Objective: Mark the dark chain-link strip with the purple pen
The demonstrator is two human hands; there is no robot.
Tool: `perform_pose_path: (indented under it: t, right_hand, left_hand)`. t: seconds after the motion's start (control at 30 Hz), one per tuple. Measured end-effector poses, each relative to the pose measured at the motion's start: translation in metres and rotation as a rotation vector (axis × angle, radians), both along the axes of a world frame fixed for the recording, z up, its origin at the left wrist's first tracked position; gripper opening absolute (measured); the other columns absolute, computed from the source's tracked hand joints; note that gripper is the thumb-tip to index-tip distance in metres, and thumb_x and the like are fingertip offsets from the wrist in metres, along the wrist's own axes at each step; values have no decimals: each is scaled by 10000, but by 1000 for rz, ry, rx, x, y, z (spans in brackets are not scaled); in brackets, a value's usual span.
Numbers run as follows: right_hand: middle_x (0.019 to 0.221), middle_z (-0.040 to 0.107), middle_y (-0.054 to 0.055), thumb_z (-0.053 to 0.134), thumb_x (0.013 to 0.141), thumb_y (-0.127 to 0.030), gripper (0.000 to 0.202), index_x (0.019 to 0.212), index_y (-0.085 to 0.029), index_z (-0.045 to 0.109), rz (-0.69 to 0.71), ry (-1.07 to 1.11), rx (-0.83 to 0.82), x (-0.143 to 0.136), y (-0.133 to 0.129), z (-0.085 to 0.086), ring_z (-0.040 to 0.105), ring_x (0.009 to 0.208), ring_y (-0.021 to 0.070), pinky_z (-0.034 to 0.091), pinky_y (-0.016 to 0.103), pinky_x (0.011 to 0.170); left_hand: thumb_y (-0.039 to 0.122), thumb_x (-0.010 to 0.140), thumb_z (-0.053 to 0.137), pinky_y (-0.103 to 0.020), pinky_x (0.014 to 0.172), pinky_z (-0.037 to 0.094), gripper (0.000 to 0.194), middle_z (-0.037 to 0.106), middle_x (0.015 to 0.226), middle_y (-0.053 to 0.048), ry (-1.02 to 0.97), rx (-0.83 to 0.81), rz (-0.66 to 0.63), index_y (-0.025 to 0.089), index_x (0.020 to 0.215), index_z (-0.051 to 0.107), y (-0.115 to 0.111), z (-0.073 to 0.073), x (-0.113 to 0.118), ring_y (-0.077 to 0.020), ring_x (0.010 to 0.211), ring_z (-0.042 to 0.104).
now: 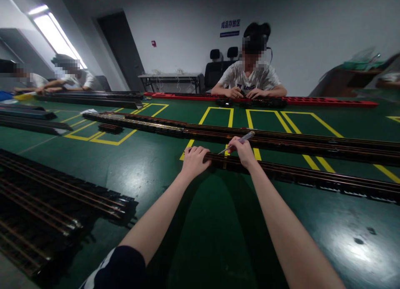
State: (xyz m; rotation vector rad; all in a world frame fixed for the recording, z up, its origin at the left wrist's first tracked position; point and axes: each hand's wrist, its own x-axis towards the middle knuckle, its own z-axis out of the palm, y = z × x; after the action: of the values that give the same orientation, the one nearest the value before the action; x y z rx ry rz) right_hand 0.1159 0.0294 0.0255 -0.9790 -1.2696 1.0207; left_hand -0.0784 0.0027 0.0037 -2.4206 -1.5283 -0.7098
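Observation:
A long dark rail with copper-coloured strips (281, 171) lies across the green table in front of me. My left hand (196, 160) is wrapped over its left end. In my right hand (242, 149) is a screwdriver (249, 135) with a clear handle. Its thin shaft slants down to the left, and the tip is at the rail near my left fingers; whether it touches a strip I cannot tell. A small yellowish band (225, 162) crosses the rail just right of the tip.
Behind my rail lies another bundle of long rails (175, 128). More rails (62, 185) are stacked at the left. Yellow tape (220, 108) marks the green tabletop (150, 172). Across the table a person (250, 78) works at a red rail (328, 101); other people sit far left.

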Motion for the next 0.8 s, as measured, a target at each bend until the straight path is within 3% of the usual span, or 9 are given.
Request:
perform_pose_path:
  t: [0.43, 0.8]
  right_hand:
    - [450, 500, -27, 531, 653, -204, 187, 466, -193, 531, -64, 42, 44, 3, -2, 1, 473, 430, 105, 428, 258, 491]
    - [461, 512, -23, 531, 675, -238, 192, 485, -205, 531, -69, -6, 29, 1, -4, 3, 488, 451, 113, 433, 261, 508]
  left_hand:
    - [314, 848, 546, -442, 934, 360, 228, 696, 1041, -48, -7, -13, -9, 224, 1030, 647, -1, 3, 0, -248, 1001, 595]
    - [278, 839, 530, -457, 951, 352, 242, 687, 1057, -58, -13, -23, -7, 216, 1046, 639, -3, 4, 1, -254, 1019, 587]
